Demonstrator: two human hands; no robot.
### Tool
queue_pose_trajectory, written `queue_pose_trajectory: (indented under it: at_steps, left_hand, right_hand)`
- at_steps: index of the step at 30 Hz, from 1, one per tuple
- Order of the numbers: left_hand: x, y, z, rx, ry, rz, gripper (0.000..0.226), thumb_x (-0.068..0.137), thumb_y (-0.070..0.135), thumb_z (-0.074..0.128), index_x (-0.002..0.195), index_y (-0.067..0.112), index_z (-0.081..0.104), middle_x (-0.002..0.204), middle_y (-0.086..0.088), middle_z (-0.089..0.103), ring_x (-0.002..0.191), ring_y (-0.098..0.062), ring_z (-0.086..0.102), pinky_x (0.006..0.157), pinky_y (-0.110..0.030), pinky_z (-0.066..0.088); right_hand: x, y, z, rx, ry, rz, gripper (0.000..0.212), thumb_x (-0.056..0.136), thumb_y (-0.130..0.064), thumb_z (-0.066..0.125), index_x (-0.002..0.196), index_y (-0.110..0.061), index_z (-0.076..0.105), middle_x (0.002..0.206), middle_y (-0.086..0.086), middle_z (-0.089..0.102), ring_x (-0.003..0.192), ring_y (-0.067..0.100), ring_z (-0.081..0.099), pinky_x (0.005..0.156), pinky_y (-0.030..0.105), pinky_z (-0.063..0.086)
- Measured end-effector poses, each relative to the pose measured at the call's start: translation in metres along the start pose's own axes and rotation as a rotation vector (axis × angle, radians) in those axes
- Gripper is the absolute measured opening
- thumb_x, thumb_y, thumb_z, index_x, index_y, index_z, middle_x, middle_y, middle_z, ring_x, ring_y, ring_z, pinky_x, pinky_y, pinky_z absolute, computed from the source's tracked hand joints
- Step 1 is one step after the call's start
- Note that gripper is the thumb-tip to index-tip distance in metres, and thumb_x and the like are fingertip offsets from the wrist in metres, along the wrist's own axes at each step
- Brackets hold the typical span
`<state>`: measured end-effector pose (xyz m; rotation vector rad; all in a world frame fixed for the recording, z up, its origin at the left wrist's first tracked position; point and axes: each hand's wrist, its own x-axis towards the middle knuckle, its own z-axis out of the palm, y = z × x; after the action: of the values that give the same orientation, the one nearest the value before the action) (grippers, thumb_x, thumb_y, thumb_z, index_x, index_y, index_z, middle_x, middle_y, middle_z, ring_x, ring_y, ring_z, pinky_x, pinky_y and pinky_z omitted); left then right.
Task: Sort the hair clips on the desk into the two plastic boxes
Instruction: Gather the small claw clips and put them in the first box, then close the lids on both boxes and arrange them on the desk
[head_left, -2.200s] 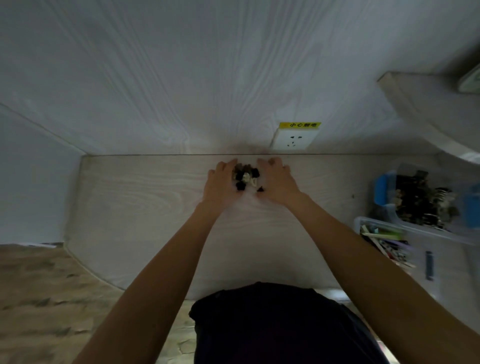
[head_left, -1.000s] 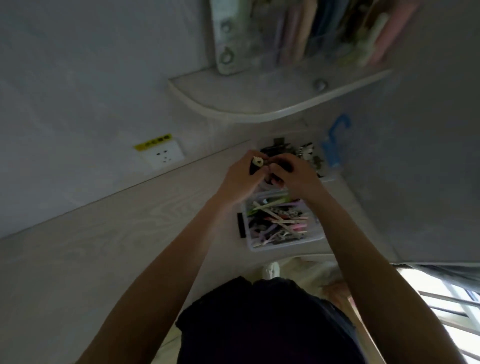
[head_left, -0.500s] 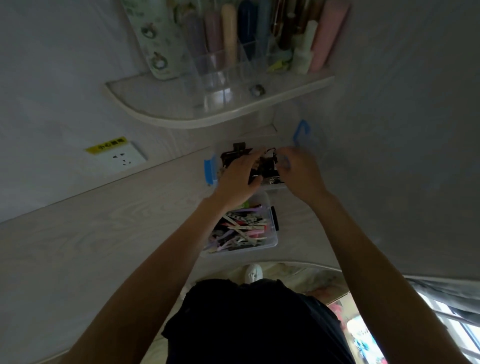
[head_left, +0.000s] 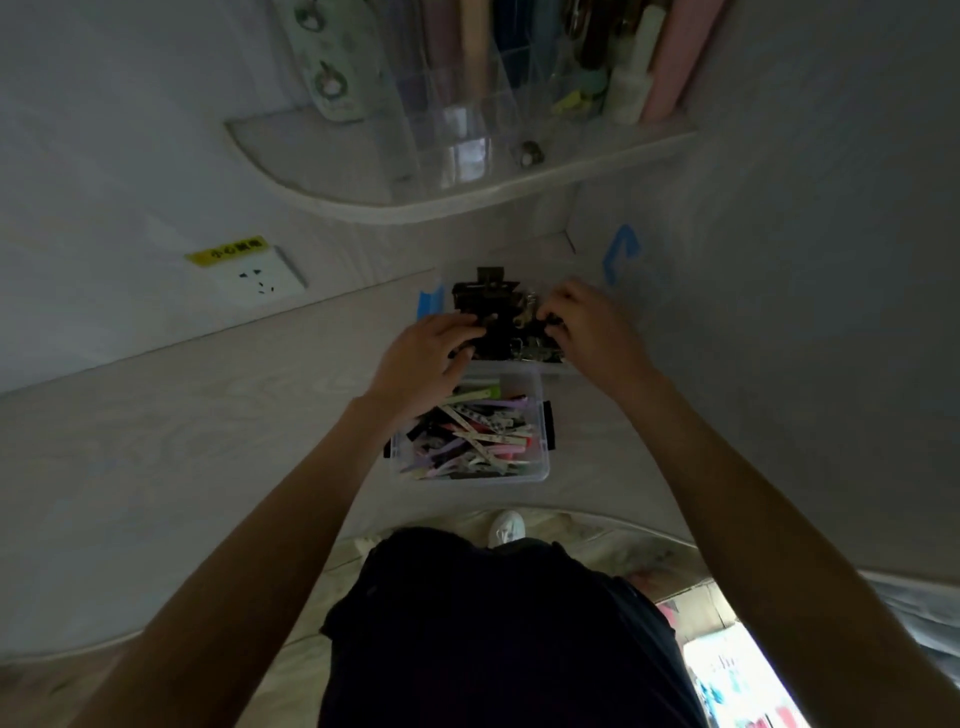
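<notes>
Far box (head_left: 550, 366) of clear plastic, with blue latch (head_left: 430, 301) on its left end, used here as landmark; pushed into the desk's back right corner, heaped with dark claw clips (head_left: 493, 306) and a few shiny metal ones. Left hand (head_left: 426, 364) over the box's near left edge, fingers loosely spread and reaching into the dark heap; whether pinching a clip cannot be told, tips lost against the black pile. Right hand (head_left: 587, 330) over the box's right part, fingers curled down among the clips; grip likewise not readable in the dim light. Just in front of the far box, touching or nearly so, a second clear box (head_left: 470, 475) with black latches at its sides, filled with flat snap clips (head_left: 480, 434) in pink, purple, green and white, lying crisscross; left wrist crossing above its back left corner and hiding part of the contents. Above the far box, a curved wall shelf (head_left: 415, 205) carrying a clear organiser (head_left: 457, 104) with tubes and bottles. Left of the far box, on the wall, a white socket (head_left: 260, 280) under a yellow label (head_left: 228, 252). Right of it, a blue latch shape (head_left: 621, 260) seen against the side panel. Pale wood-grain desk (head_left: 182, 441) stretching left of both boxes. Nearer than the boxes, below the desk edge, dark clothing and a white shoe tip (head_left: 506, 527).
</notes>
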<state>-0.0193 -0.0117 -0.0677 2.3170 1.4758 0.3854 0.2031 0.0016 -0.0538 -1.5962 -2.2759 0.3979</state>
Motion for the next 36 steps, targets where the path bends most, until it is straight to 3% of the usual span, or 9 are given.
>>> queue_pose_trajectory:
  at_steps: [5, 8, 14, 18, 21, 24, 28, 31, 36]
  left_hand:
    - [0.003, 0.008, 0.002, 0.121, 0.050, 0.029, 0.034, 0.091, 0.022, 0.047, 0.121, 0.015, 0.060, 0.130, -0.004, 0.057, 0.123, -0.025, 0.049, 0.106, -0.041, 0.035]
    - [0.014, 0.019, 0.008, 0.134, 0.012, 0.001, 0.042, 0.095, 0.028, 0.046, 0.135, 0.014, 0.047, 0.143, -0.005, 0.044, 0.136, -0.025, 0.034, 0.115, -0.039, 0.023]
    - [0.025, 0.017, 0.017, 0.206, -0.142, -0.127, 0.059, 0.099, 0.040, 0.029, 0.148, 0.010, 0.015, 0.157, -0.006, 0.014, 0.146, -0.020, 0.010, 0.119, -0.035, 0.005]
    - [0.021, 0.007, 0.008, 0.255, -0.138, -0.111, 0.051, 0.099, 0.039, 0.028, 0.143, 0.013, 0.031, 0.153, -0.002, 0.028, 0.142, -0.017, 0.023, 0.120, -0.039, 0.007]
    - [0.022, 0.006, 0.003, 0.210, 0.000, -0.106, 0.038, 0.097, 0.030, 0.040, 0.128, 0.013, 0.051, 0.136, -0.007, 0.051, 0.129, -0.024, 0.042, 0.111, -0.037, 0.025]
    - [0.026, 0.011, 0.001, 0.158, 0.114, -0.085, 0.034, 0.093, 0.024, 0.045, 0.125, 0.012, 0.051, 0.131, -0.008, 0.051, 0.122, -0.026, 0.045, 0.103, -0.037, 0.033]
    - [0.038, 0.013, 0.008, 0.227, -0.058, -0.052, 0.056, 0.099, 0.036, 0.030, 0.148, 0.013, 0.016, 0.157, -0.003, 0.014, 0.145, -0.019, 0.010, 0.119, -0.040, 0.005]
    - [0.043, 0.007, 0.014, 0.319, -0.187, -0.101, 0.060, 0.100, 0.043, 0.021, 0.149, 0.014, 0.004, 0.159, -0.001, 0.003, 0.146, -0.015, 0.000, 0.119, -0.041, -0.003]
    - [0.046, 0.006, 0.012, 0.342, -0.220, -0.098, 0.062, 0.098, 0.046, 0.022, 0.149, 0.015, 0.004, 0.159, 0.000, 0.003, 0.146, -0.014, 0.002, 0.119, -0.041, -0.006]
  right_hand:
    - [0.032, 0.007, 0.000, -0.023, 0.087, 0.173, 0.033, 0.086, 0.005, 0.048, 0.118, -0.001, 0.054, 0.120, 0.021, 0.057, 0.100, 0.033, 0.058, 0.079, 0.036, 0.047]
    - [0.018, 0.014, -0.001, -0.047, 0.130, 0.120, 0.030, 0.086, 0.001, 0.047, 0.114, 0.001, 0.058, 0.116, 0.023, 0.061, 0.102, 0.036, 0.058, 0.084, 0.040, 0.048]
    - [0.001, 0.002, 0.017, -0.150, -0.190, -0.003, 0.046, 0.093, -0.030, 0.042, 0.132, -0.006, 0.048, 0.143, 0.021, 0.040, 0.129, 0.039, 0.039, 0.106, 0.055, 0.032]
    - [-0.010, 0.015, 0.006, -0.294, -0.204, 0.177, 0.042, 0.095, -0.041, 0.043, 0.123, -0.013, 0.058, 0.153, 0.012, 0.026, 0.142, 0.035, 0.011, 0.115, 0.051, 0.007]
    - [-0.015, 0.009, 0.001, -0.153, -0.081, 0.133, 0.032, 0.090, -0.031, 0.054, 0.102, -0.006, 0.068, 0.139, 0.019, 0.046, 0.132, 0.038, 0.035, 0.110, 0.048, 0.025]
    - [-0.006, -0.004, 0.001, -0.074, 0.088, 0.088, 0.032, 0.088, -0.028, 0.047, 0.092, -0.002, 0.066, 0.113, 0.020, 0.061, 0.109, 0.038, 0.055, 0.094, 0.044, 0.043]
    - [-0.010, -0.017, 0.015, -0.179, -0.287, 0.148, 0.061, 0.098, -0.046, 0.024, 0.144, -0.007, 0.023, 0.156, 0.014, 0.013, 0.145, 0.028, 0.007, 0.118, 0.045, 0.004]
    - [-0.017, -0.015, 0.019, -0.168, -0.402, 0.135, 0.067, 0.096, -0.054, 0.018, 0.148, -0.013, 0.009, 0.157, 0.008, -0.010, 0.145, 0.019, -0.011, 0.117, 0.039, -0.010]
    - [-0.016, -0.010, 0.017, -0.233, -0.470, 0.130, 0.075, 0.089, -0.066, 0.014, 0.149, -0.022, 0.009, 0.157, 0.005, -0.012, 0.144, 0.022, -0.017, 0.115, 0.042, -0.015]
